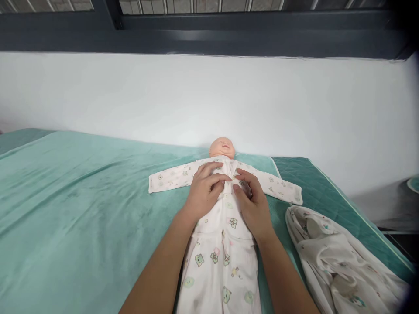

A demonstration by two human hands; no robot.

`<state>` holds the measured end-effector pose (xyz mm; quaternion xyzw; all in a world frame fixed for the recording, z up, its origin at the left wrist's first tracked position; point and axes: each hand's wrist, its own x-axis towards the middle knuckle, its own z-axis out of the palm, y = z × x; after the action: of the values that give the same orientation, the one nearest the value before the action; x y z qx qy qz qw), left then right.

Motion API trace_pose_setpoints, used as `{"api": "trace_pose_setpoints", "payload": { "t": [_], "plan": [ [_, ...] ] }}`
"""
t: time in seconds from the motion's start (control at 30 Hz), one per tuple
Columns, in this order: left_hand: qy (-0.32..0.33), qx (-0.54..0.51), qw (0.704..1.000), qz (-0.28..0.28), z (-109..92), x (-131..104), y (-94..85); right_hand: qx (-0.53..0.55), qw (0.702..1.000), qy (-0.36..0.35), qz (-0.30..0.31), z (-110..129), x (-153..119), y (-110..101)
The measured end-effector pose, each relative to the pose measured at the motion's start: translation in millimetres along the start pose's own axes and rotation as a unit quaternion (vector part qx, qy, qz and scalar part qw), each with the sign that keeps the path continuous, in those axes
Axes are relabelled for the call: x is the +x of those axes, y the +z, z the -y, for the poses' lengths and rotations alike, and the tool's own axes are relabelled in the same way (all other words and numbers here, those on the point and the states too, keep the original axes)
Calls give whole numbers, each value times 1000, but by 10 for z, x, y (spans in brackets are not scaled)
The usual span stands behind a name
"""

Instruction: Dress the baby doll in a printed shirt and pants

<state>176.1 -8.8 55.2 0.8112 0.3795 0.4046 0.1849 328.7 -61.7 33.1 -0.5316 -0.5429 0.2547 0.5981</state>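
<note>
White long-sleeved cotton baby suit printed with small green and pink bears (225, 218), laid front up before me, sleeves spread wide; smooth pink bald doll's head (222, 147) beyond its collar; my left hand (207, 187) and right hand (254, 200) at the chest, fingers half curled, tips by the front opening; whether either has cloth pinched, I cannot tell; beneath, a pale green plush blanket (98, 218); near the suit's right-hand cuff, a crumpled white printed cloth (337, 257); behind, a plain white wall (196, 96).
</note>
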Motion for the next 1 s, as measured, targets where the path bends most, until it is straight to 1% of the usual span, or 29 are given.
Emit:
{"api": "trace_pose_setpoints", "payload": {
  "t": [0.13, 0.33, 0.57, 0.73, 0.83, 0.93, 1.0],
  "plan": [
    [-15, -11, 1000, 0, -14, -4, -2, -1, 1000, -11, -5, 8, 1, -7],
    [-26, -55, 997, -46, 15, -17, 22, -37, 998, -47, 4, -22, 6, -14],
    [-34, -62, 995, -66, 30, -11, 28, -35, 998, -47, 6, -42, 7, -11],
    [-34, -62, 996, -59, 33, -14, 37, -44, 997, -51, 26, -52, 3, -13],
    [-28, -68, 996, -47, 28, -21, 31, -41, 998, -46, 23, -46, -4, -15],
    [-25, -90, 996, -13, 8, -32, -42, -22, 999, -29, 7, -6, -6, -46],
    [-31, -112, 993, 25, -9, -43, -129, -6, 1000, -17, 14, 28, -4, -91]
  ]
}}
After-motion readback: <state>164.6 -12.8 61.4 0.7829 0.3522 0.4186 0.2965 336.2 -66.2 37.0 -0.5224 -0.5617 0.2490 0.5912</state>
